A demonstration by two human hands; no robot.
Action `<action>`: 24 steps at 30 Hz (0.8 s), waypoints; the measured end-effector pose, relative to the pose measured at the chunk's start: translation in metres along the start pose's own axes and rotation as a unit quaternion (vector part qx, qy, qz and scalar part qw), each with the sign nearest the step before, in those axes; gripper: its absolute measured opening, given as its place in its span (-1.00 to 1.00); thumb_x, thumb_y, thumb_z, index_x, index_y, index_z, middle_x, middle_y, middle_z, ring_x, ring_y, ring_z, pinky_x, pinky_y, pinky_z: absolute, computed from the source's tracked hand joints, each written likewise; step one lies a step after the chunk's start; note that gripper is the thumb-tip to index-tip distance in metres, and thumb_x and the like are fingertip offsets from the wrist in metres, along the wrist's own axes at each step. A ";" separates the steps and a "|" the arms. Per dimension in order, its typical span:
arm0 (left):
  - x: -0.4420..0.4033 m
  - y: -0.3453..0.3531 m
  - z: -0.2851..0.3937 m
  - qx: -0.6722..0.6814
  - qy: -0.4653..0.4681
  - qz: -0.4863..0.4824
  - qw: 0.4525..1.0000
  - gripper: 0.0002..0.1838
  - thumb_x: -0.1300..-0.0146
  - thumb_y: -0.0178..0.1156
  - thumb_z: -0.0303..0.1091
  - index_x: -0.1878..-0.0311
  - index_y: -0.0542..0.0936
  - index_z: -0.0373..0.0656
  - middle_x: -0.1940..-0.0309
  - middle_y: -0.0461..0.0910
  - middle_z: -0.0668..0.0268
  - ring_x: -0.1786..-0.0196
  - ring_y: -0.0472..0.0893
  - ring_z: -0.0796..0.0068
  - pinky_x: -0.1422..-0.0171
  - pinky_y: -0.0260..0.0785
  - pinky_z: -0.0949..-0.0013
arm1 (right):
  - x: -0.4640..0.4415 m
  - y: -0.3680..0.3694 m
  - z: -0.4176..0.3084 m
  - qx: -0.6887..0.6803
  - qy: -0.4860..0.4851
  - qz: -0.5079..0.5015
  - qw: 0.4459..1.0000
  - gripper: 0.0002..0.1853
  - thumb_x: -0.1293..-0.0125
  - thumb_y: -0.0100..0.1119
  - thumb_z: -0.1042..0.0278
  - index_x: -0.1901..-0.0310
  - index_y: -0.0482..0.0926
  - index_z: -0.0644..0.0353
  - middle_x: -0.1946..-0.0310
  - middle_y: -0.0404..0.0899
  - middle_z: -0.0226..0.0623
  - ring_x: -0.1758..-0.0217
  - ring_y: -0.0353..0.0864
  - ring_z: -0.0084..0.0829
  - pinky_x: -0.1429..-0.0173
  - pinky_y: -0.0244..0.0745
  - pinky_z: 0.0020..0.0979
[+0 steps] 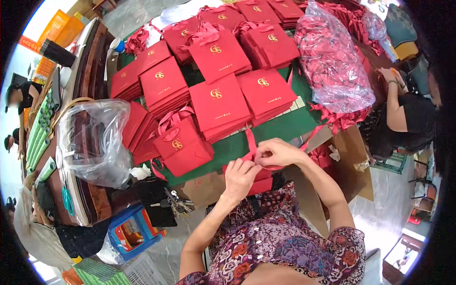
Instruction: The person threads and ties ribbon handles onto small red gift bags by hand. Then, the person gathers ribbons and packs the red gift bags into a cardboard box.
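At the table's near edge, my left hand and my right hand meet with fingers pinched. Both are closed on a red ribbon, whose loose end sticks up between them. Below the hands, a red paper bag rests near my lap, partly hidden by them. Just beyond lies a stack of flat red bags with gold lettering. To the left, another red bag carries a ribbon handle on top.
More red bag stacks cover the green tabletop. A plastic-wrapped bundle of red ribbons lies at the right, a crumpled clear bag at the left. A blue stool stands below. Another person sits at the right.
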State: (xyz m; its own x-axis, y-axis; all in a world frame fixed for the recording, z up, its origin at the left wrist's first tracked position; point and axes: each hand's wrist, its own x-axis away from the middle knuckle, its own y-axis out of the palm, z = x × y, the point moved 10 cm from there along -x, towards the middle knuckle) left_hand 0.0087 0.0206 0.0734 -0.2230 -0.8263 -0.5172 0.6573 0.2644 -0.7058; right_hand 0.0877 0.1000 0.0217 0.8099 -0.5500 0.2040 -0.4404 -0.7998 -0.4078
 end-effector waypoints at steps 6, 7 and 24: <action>-0.002 0.005 -0.020 0.046 -0.114 -0.034 0.992 -0.86 -0.02 0.49 -0.30 0.38 0.70 -0.01 0.44 0.62 0.39 0.31 0.56 0.32 0.19 0.31 0.26 | -0.003 -0.021 0.033 -0.152 0.095 0.241 0.954 -0.81 -0.29 0.30 0.31 0.27 0.65 0.30 0.54 0.52 -0.51 0.43 0.44 -0.68 0.32 0.38 -0.51; -0.004 0.004 -0.021 0.046 -0.114 -0.035 0.992 -0.86 -0.02 0.49 -0.30 0.38 0.70 -0.01 0.44 0.62 0.39 0.31 0.56 0.32 0.19 0.31 0.26 | -0.005 -0.022 0.032 -0.153 0.095 0.241 0.954 -0.81 -0.29 0.30 0.31 0.27 0.65 0.30 0.54 0.52 -0.51 0.43 0.44 -0.68 0.32 0.38 -0.51; -0.019 -0.030 0.016 0.072 -0.076 0.041 0.994 -0.36 -0.07 0.33 -0.47 -0.31 0.49 -0.16 0.00 0.57 0.11 0.03 0.57 0.10 -0.02 0.39 0.06 | 0.054 -0.025 -0.069 0.112 0.016 0.132 0.985 -0.73 -0.38 0.19 0.19 0.29 0.53 0.27 0.38 0.59 -0.05 0.23 0.60 0.04 0.14 0.44 -0.08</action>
State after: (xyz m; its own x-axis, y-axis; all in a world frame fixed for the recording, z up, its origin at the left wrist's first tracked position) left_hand 0.0047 0.0203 0.1118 -0.0599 -0.8730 -0.4841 0.7678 0.2696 -0.5812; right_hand 0.1155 0.0742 0.1042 0.6636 -0.7425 0.0914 -0.5352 -0.5566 -0.6355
